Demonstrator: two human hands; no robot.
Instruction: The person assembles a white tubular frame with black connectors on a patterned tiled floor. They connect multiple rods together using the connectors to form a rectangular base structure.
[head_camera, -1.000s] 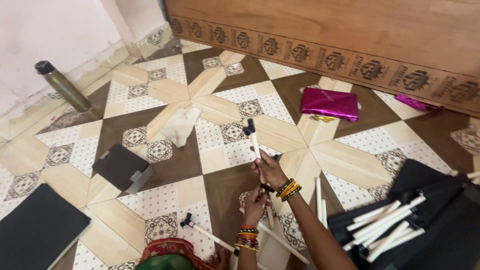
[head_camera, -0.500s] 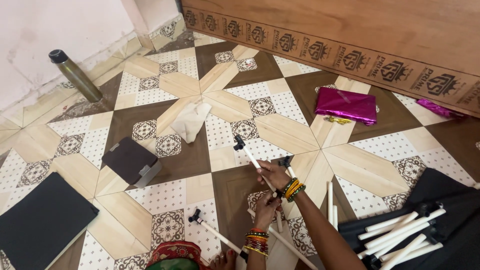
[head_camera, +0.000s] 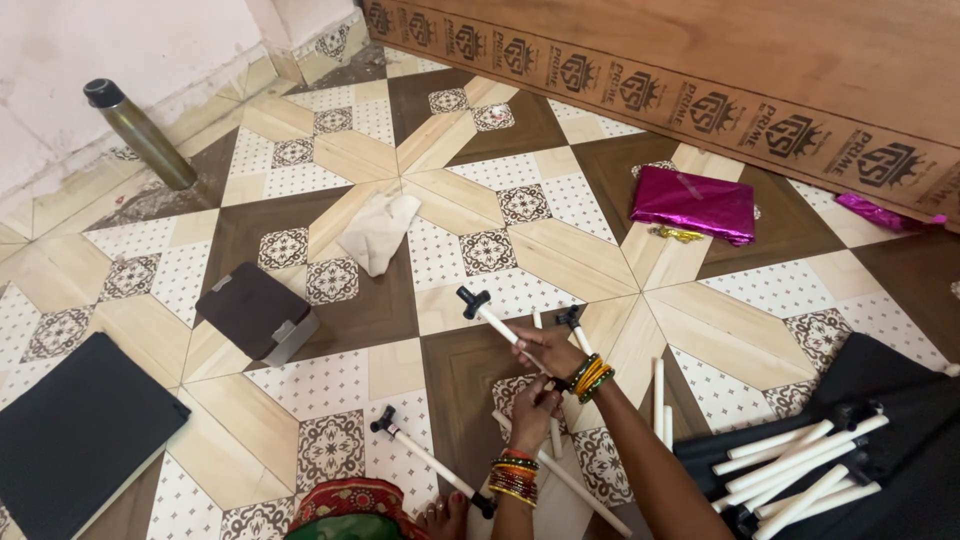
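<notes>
**Inspector:** What did each hand have?

**Assessor:** The right hand (head_camera: 548, 350) was closed around a white rod (head_camera: 505, 330) at its lower part. The left hand (head_camera: 535, 405) was just below it, fingers curled about the same cluster of rods; which rod it gripped could not be told, as the hands overlapped there.

**Inspector:** Where was the rod, and how did it lie?

**Assessor:** Raised off the patterned floor (head_camera: 330, 160), in front of the person. Its long axis ran on a diagonal, the black connector (head_camera: 472, 299) at the far end pointing up and to the left in the view, the near end buried in the grip. A second rod (head_camera: 575, 328) with a black end stood just beside it, angled nearly the same way.

**Inspector:** Why so held?

**Assessor:** By my judgement, one hand steadied while the other kept the connector end free and in sight.

**Inspector:** Surroundings?

**Assessor:** Another rod (head_camera: 432, 462) lay flat near the person's foot. A bundle of rods (head_camera: 800, 470) rested on black cloth (head_camera: 900, 400) to the right. A bottle (head_camera: 140, 135) stood by the wall, a rag (head_camera: 378, 232) and a magenta packet (head_camera: 695, 205) well apart.
</notes>
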